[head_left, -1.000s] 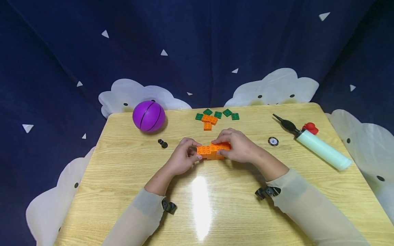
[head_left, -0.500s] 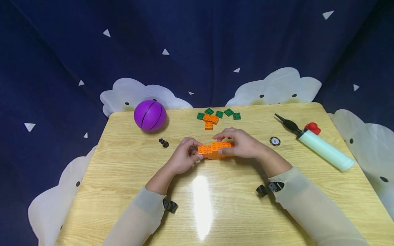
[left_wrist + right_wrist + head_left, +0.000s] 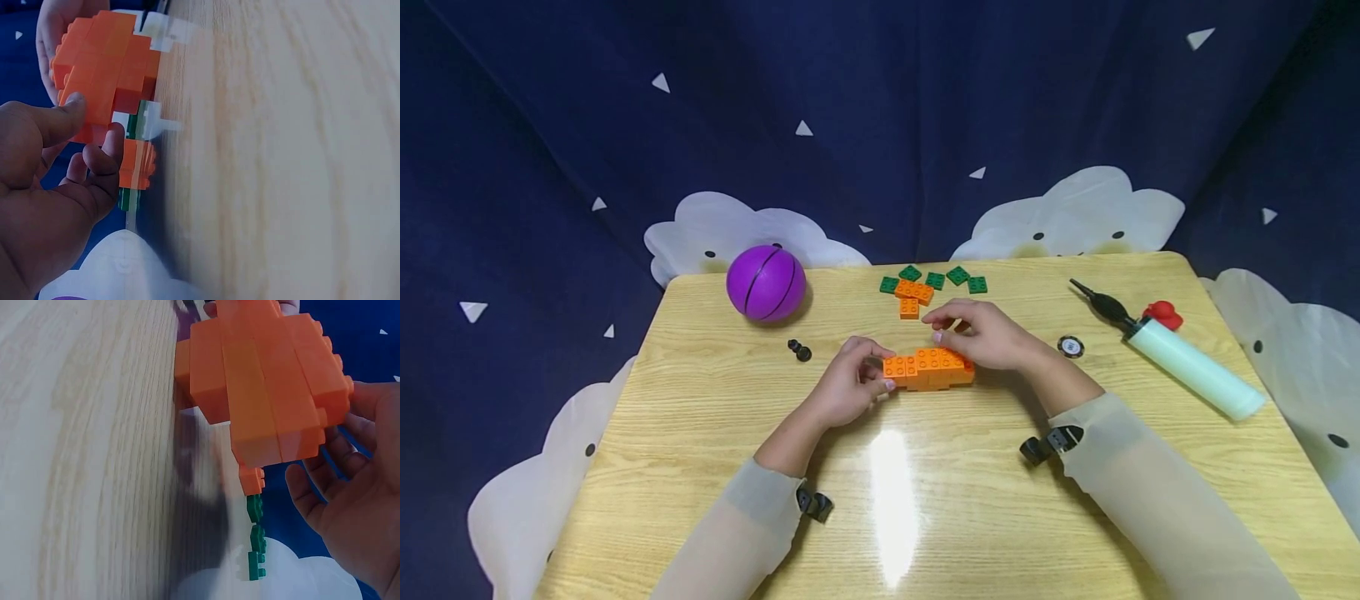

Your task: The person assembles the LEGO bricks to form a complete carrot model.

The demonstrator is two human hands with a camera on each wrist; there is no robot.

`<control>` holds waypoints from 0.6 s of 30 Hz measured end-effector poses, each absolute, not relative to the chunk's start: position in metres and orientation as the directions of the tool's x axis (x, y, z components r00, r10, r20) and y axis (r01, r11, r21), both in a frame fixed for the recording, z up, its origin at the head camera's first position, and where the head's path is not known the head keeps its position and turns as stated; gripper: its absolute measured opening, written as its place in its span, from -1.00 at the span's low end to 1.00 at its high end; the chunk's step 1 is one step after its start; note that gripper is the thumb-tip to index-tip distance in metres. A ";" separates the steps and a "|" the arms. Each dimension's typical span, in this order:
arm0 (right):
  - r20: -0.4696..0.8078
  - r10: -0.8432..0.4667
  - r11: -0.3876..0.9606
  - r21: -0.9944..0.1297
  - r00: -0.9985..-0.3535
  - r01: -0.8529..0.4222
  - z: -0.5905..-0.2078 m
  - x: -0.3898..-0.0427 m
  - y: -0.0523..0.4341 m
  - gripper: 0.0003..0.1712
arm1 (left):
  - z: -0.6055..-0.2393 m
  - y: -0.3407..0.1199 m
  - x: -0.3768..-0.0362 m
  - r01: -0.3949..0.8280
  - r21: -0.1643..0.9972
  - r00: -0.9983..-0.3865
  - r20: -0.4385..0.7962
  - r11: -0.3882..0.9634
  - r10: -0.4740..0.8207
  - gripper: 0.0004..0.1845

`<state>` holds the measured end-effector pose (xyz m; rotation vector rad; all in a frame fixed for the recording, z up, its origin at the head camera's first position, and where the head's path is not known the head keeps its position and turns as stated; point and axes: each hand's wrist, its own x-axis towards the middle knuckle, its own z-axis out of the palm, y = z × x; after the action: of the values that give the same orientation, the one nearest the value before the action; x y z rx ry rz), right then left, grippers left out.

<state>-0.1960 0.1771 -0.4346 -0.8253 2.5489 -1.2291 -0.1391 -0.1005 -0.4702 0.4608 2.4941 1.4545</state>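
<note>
Orange brick assembly (image 3: 928, 369) on table (image 3: 970, 500), left hand (image 3: 848, 385) pinching its left end.

The assembly lies flat near the table's middle, between the two hands. Left hand: thumb and fingers curled, pinching the assembly's left end; the left wrist view shows the thumb (image 3: 62, 115) pressed on the studded face. Right hand (image 3: 988, 335): fingers loosely bent, hovering just behind and above the assembly's right end; the right wrist view shows the fingers (image 3: 325, 487) close beside the bricks, contact not certain, nothing gripped. Behind the assembly: small orange bricks (image 3: 911, 296) touching a row of green plates (image 3: 934, 279). Purple ball (image 3: 765, 283) at far left, small black piece (image 3: 799, 349) near it. Pump (image 3: 1180, 358) with red part (image 3: 1163, 314) at right; round token (image 3: 1071, 345) beside the right wrist. No containers in view.
</note>
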 end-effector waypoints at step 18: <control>0.020 -0.476 0.596 -0.728 -0.879 -0.339 -0.460 -0.229 0.166 -0.60 | -0.471 -0.100 -0.140 0.156 0.870 -0.927 -0.034 0.468 0.374 -0.65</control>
<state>-0.2289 0.1657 -0.4602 -0.6817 2.6451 -1.1514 -0.1401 -0.1000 -0.4708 0.4582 2.4958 1.4448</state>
